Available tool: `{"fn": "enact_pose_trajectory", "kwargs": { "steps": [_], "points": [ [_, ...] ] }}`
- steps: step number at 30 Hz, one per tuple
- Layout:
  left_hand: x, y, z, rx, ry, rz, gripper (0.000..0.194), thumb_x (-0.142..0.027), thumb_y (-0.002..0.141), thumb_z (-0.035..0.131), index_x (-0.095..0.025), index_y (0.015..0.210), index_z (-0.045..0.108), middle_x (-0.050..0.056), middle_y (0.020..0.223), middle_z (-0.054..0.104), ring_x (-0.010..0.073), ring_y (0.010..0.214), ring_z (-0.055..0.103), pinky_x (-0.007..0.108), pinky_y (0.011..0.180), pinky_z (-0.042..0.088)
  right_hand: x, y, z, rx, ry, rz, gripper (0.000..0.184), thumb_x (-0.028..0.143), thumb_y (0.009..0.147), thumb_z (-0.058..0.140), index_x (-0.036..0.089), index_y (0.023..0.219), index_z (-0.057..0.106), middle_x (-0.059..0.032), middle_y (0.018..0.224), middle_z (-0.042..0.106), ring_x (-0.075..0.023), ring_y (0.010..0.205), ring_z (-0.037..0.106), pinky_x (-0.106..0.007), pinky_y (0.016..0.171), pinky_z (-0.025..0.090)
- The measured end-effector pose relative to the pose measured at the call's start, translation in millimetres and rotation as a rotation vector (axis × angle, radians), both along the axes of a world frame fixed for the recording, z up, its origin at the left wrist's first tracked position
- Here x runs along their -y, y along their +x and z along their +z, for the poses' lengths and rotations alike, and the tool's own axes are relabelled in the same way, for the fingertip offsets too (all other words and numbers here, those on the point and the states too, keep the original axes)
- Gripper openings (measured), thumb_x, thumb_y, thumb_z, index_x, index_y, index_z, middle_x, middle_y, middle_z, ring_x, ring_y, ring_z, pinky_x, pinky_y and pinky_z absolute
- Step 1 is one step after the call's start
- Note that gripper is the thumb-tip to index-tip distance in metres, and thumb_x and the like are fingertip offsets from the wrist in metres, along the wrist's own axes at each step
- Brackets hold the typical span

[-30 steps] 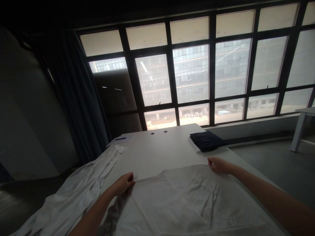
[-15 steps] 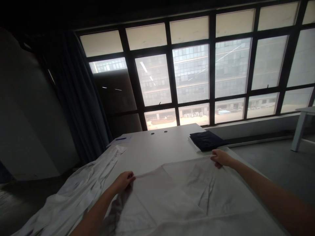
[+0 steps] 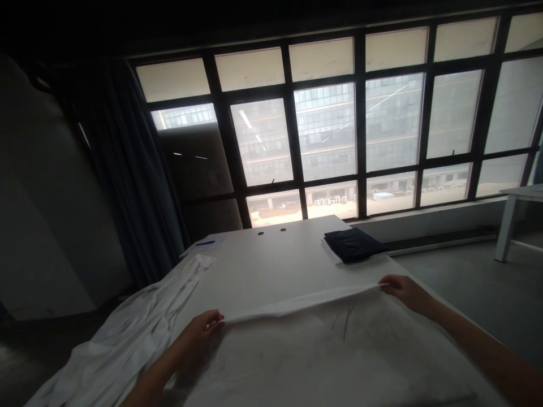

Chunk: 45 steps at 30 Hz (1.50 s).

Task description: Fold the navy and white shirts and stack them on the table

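A white cloth garment (image 3: 305, 345) is stretched between my two hands over the near part of the white table (image 3: 271, 265). Its exact kind I cannot make out. My left hand (image 3: 202, 330) pinches the far left corner, fingers closed on the fabric. At the far right corner, my right hand (image 3: 401, 291) grips the same edge between thumb and fingers. The edge runs taut between them, rising a little to the right. A few dark creases show near its right half. The lower part of the cloth runs out of view.
A heap of crumpled white cloth (image 3: 123, 333) hangs over the table's left side. Folded dark fabric (image 3: 354, 244) lies on white fabric at the right edge. At the far left are papers with a blue pen (image 3: 205, 243). Another white table (image 3: 507, 226) stands right, beyond the floor.
Both hands have come slightly lower and farther apart, drawing the garment's far edge straighter. The cloth between them is smoother, with fewer folds. My view has shifted slightly.
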<state>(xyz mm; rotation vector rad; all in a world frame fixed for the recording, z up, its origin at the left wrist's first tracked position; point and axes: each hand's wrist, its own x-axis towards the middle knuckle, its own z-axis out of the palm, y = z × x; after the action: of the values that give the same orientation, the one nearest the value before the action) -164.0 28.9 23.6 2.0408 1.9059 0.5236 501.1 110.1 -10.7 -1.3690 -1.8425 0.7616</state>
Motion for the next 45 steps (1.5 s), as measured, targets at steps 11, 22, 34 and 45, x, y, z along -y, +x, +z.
{"fn": "enact_pose_trajectory", "kwargs": {
  "steps": [11, 22, 34, 45],
  "points": [
    [28.1, 45.4, -15.4, -0.58, -0.023, 0.014, 0.044, -0.01, 0.081, 0.052, -0.027, 0.12, 0.064, 0.008, 0.142, 0.06, 0.0395, 0.144, 0.037, 0.067, 0.114, 0.021, 45.8, 0.6, -27.4, 0.48, 0.162, 0.053, 0.023, 0.016, 0.078, 0.048, 0.023, 0.087, 0.068, -0.0062, 0.101, 0.07, -0.0234, 0.098, 0.063, -0.035, 0.091, 0.046],
    [41.9, 201.3, -15.4, -0.212, 0.102, -0.43, 0.03, -0.024, 0.084, 0.063, -0.033, 0.113, 0.062, 0.002, 0.14, 0.06, 0.0234, 0.133, 0.05, 0.042, 0.12, 0.029, 52.8, -13.3, -57.3, 0.528, 0.224, -0.249, 0.029, 0.015, 0.083, 0.044, 0.023, 0.107, 0.059, -0.0087, 0.105, 0.069, -0.0241, 0.094, 0.066, -0.034, 0.079, 0.046],
    [32.8, 193.7, -47.6, -0.044, 0.184, -0.394, 0.022, -0.033, 0.1, 0.045, -0.029, 0.104, 0.066, 0.006, 0.14, 0.061, 0.0239, 0.139, 0.047, 0.05, 0.122, 0.028, 54.9, -18.1, -52.0, 0.42, 0.175, -0.291, 0.022, 0.042, 0.088, 0.048, 0.025, 0.083, 0.061, -0.0037, 0.073, 0.066, -0.0236, 0.072, 0.063, -0.033, 0.068, 0.043],
    [29.6, 193.1, -52.9, -0.137, 0.119, -0.341, 0.023, -0.034, 0.1, 0.041, -0.027, 0.109, 0.061, 0.01, 0.153, 0.049, 0.0287, 0.147, 0.035, 0.071, 0.117, 0.014, 46.7, -18.1, -62.0, 0.49, 0.201, -0.294, 0.022, 0.032, 0.095, 0.039, 0.023, 0.09, 0.057, -0.0078, 0.084, 0.07, -0.0251, 0.082, 0.065, -0.035, 0.074, 0.041]
  ]
}}
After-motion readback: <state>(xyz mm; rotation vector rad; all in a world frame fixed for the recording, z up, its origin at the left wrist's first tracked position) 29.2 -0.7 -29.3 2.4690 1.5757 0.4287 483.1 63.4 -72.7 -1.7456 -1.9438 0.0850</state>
